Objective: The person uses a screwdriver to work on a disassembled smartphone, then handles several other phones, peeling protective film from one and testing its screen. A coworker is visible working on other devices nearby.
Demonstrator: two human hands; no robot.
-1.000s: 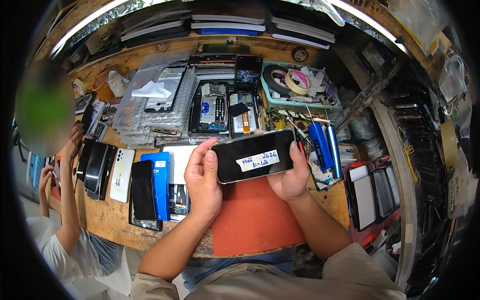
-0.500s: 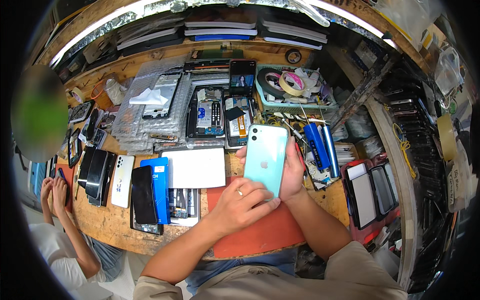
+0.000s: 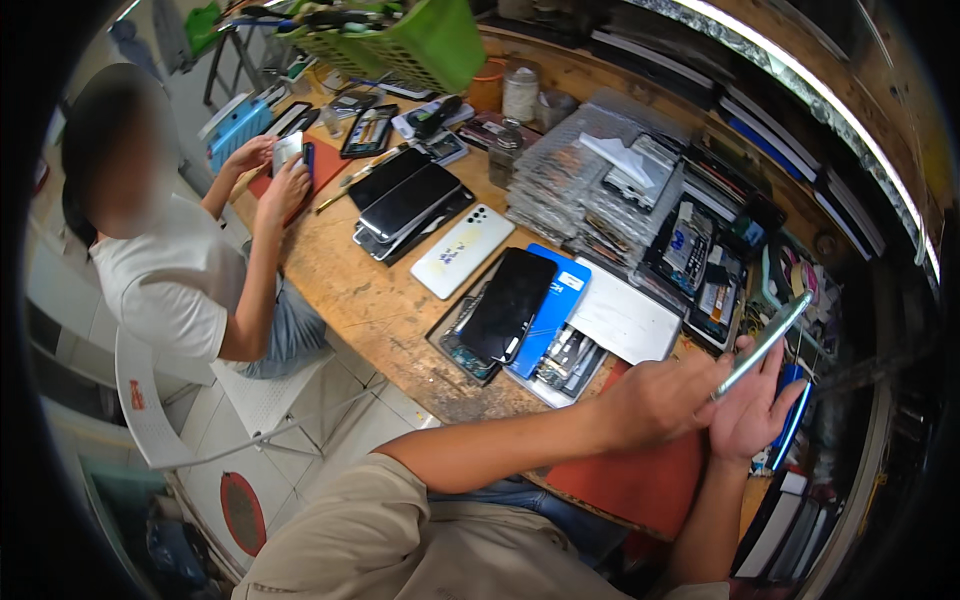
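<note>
A pale mint-green smartphone (image 3: 766,343) is tilted up nearly edge-on over the right part of the bench. My left hand (image 3: 658,402) is closed on its lower end, the fingers partly blurred and hidden by the back of the hand. Just beyond the phone, my right hand (image 3: 748,418) is open, palm up, thumb and fingers apart; whether its fingers touch the phone I cannot tell. Both hands are above a red-orange mat (image 3: 640,485).
Left of my hands lie a black phone (image 3: 510,303), a blue box (image 3: 553,315), a white sheet-like box (image 3: 628,310) and a white phone (image 3: 463,250). Bubble-wrap bundles (image 3: 560,190) are stacked behind. A co-worker (image 3: 190,265) sits at the far left, holding a small device.
The view has swung left, bringing the co-worker in. The phone has turned from its back facing me to edge-on. My right hand has opened away from it; my left hand keeps hold.
</note>
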